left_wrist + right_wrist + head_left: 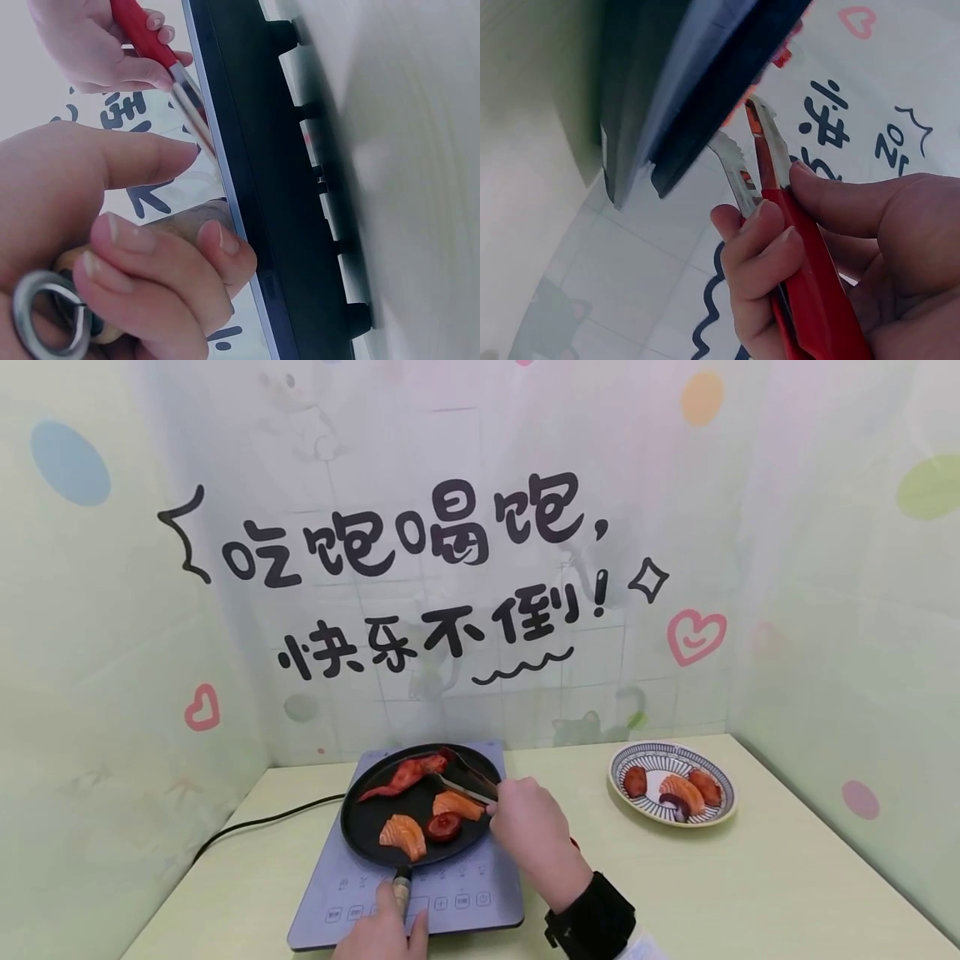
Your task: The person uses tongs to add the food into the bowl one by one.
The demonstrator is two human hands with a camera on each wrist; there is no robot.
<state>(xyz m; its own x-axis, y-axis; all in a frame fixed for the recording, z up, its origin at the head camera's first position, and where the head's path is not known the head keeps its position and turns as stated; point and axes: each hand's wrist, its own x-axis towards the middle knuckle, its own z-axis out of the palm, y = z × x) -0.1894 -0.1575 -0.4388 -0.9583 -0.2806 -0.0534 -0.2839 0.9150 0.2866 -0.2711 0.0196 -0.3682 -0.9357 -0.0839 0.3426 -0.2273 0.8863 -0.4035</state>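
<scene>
A black frying pan (366, 827) sits on an induction cooker. My left hand (384, 933) curls round its wooden handle (402, 890), which ends in a metal ring (49, 311). My right hand (531, 827) grips red-handled tongs (810, 262) and holds their metal arms over the right side of the pan; the arms stand apart in the right wrist view. In the pan lie two orange salmon slices (402, 837), a round dark red piece (444, 827) and a long red piece of food (408, 774). The tong tips are near the long piece; contact is unclear.
The induction cooker (322, 893) stands on a pale table (570, 910), its black cord (262, 820) running left. To the right, a patterned plate (618, 768) bears an orange slice, reddish pieces and a purplish piece. Printed cloth walls (480, 718) close off the back and sides.
</scene>
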